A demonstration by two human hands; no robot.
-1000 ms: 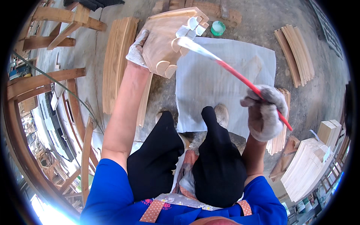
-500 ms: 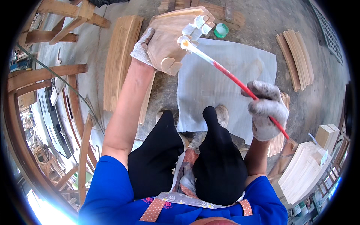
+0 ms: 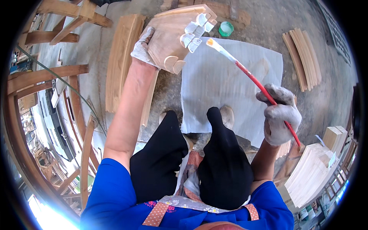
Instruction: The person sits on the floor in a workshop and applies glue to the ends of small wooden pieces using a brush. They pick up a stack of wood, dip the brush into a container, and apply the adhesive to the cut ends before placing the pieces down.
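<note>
My left hand (image 3: 143, 48), in a whitish work glove, grips a stack of curved wooden boards (image 3: 168, 36) by its left side. Rounded tongues stick out at the right end of the stack; several are coated white, while a lower pair (image 3: 174, 64) is bare wood. My right hand (image 3: 283, 115), also gloved, is closed round the red handle of a paintbrush (image 3: 253, 78). The brush slants up and left, its whitened tip just right of the coated tongues and apart from them. Beyond the tip stands a green-rimmed tub (image 3: 226, 29) of whitish stuff.
A pale sheet (image 3: 234, 88) covers the floor before my feet. Long boards (image 3: 124, 63) lie at the left, curved boards (image 3: 303, 59) at the far right. Pale wood stacks (image 3: 312, 174) stand at the near right, and wooden frames (image 3: 48, 74) line the left side.
My right hand has drawn the paintbrush back to the right, taking its tip off the tongues. The boards in my left hand have shifted slightly left.
</note>
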